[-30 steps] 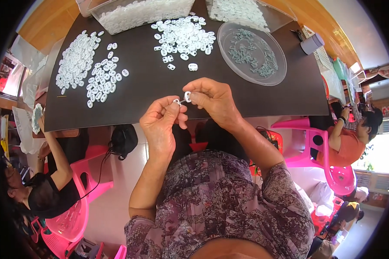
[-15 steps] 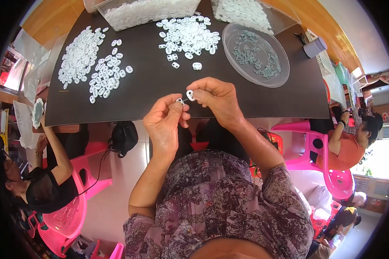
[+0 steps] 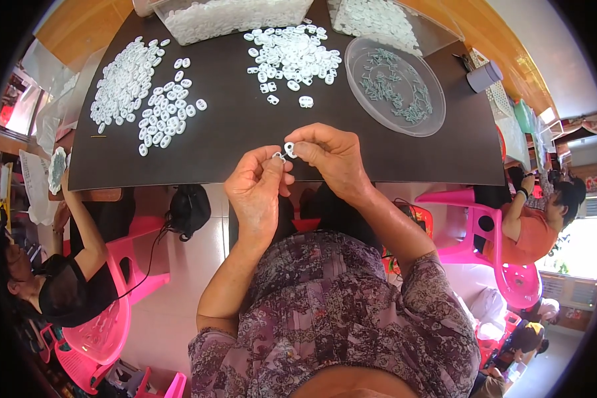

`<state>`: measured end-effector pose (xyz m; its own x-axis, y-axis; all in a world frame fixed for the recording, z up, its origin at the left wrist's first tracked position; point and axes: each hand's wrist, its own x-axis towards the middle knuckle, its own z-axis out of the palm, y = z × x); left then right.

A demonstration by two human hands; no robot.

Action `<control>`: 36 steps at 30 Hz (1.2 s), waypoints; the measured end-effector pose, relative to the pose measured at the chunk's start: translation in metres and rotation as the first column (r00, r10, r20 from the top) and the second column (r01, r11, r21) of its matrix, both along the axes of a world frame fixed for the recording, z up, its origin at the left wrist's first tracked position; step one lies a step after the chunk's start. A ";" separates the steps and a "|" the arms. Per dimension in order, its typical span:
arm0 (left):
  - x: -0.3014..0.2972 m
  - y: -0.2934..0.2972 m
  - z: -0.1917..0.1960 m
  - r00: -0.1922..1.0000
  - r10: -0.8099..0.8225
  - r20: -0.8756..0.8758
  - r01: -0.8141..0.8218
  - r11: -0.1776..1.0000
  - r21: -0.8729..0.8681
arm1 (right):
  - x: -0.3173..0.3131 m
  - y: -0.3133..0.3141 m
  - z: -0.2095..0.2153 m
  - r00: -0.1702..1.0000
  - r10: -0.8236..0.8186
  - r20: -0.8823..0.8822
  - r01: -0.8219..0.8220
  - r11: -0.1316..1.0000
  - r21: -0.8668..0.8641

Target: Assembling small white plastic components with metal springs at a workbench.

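Note:
Above the near edge of the table, both hands are closed in pinches. Between the thumb and forefinger of my right hand (image 3: pixel 335 162) is a white oval plastic piece with holes (image 3: pixel 289 150). My left hand (image 3: pixel 255 186) pinches a small white plastic piece (image 3: pixel 279 157), partly hidden by the fingertips. A thin grey pin seems to run between the two pieces, nearly touching. Beyond my hands lies a heap of white two-part pieces (image 3: pixel 295 56), with a few loose ones nearer. On the left are piles of white oval pieces (image 3: pixel 123 79).
A round clear tray (image 3: pixel 438 109) holds many small grey-green pins. Clear bins of white pieces (image 3: pixel 235 20) stand along the back, and a grey cylinder (image 3: pixel 484 76) is at the right. People sit on pink chairs (image 3: pixel 487 225) at both sides. A black bag (image 3: pixel 189 212) hangs below the table.
The white oval piece in my right hand has come slightly closer to the piece in my left. Both hands keep their pinches. The view has shifted a little.

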<state>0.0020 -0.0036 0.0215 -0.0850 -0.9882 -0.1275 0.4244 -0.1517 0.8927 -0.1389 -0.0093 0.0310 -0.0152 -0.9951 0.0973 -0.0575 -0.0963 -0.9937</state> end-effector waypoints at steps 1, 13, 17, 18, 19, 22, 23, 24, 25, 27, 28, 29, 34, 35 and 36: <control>-0.001 0.000 -0.001 1.000 0.005 -0.002 -0.005 1.000 -0.004 | 0.000 0.000 0.000 1.000 -0.008 -0.025 0.008 1.000 -0.005; -0.004 0.002 0.000 0.999 0.001 0.035 0.000 1.000 -0.017 | -0.001 0.002 0.000 0.993 -0.031 -0.110 0.023 0.997 -0.072; -0.004 0.000 -0.002 1.000 -0.005 -0.001 0.005 0.999 -0.038 | -0.005 0.002 0.002 0.984 -0.011 -0.175 -0.002 0.997 -0.071; -0.004 0.000 -0.001 1.000 -0.008 0.000 0.008 0.999 -0.039 | -0.004 0.002 0.001 0.985 -0.014 -0.175 0.001 0.997 -0.072; -0.004 0.001 0.000 1.000 -0.004 0.009 0.005 0.999 -0.042 | -0.004 0.001 -0.001 0.987 -0.029 -0.156 0.018 0.997 -0.072; -0.005 0.001 -0.002 1.000 0.002 0.019 -0.001 0.999 -0.045 | -0.001 0.002 0.000 0.989 -0.058 -0.134 0.051 0.997 -0.055; -0.005 0.000 -0.002 1.000 0.008 0.020 -0.007 0.999 -0.044 | -0.001 0.002 0.002 0.989 -0.070 -0.131 0.066 0.997 -0.039; -0.005 0.000 -0.001 1.000 0.007 0.021 -0.006 0.999 -0.044 | -0.001 0.002 0.002 0.989 -0.071 -0.131 0.066 0.997 -0.039; -0.005 0.001 0.000 1.000 0.007 0.029 -0.005 0.999 -0.047 | -0.002 0.002 0.003 0.989 -0.062 -0.136 0.057 0.998 -0.034; -0.006 0.000 0.000 0.999 0.003 0.038 -0.002 0.999 -0.048 | -0.004 0.001 0.003 0.988 -0.055 -0.141 0.052 0.998 -0.029; -0.005 -0.001 -0.001 0.999 0.006 0.034 -0.004 0.999 -0.050 | -0.004 0.001 0.004 0.991 -0.043 -0.130 0.041 0.999 -0.015; -0.005 0.000 -0.001 0.999 0.010 0.030 -0.009 0.999 -0.052 | -0.004 0.001 0.005 0.992 -0.027 -0.120 0.027 1.000 -0.001; -0.005 0.000 0.002 1.000 -0.016 0.006 0.016 1.000 -0.016 | -0.003 0.000 0.001 0.996 -0.056 -0.066 0.057 0.998 0.016; -0.004 0.000 0.003 1.000 -0.027 0.000 0.027 1.000 0.010 | -0.002 0.000 0.001 0.995 -0.063 -0.073 0.064 0.998 0.011; -0.004 0.000 0.003 1.000 -0.026 0.000 0.026 1.000 0.011 | -0.002 0.000 0.001 0.995 -0.061 -0.074 0.063 0.998 0.012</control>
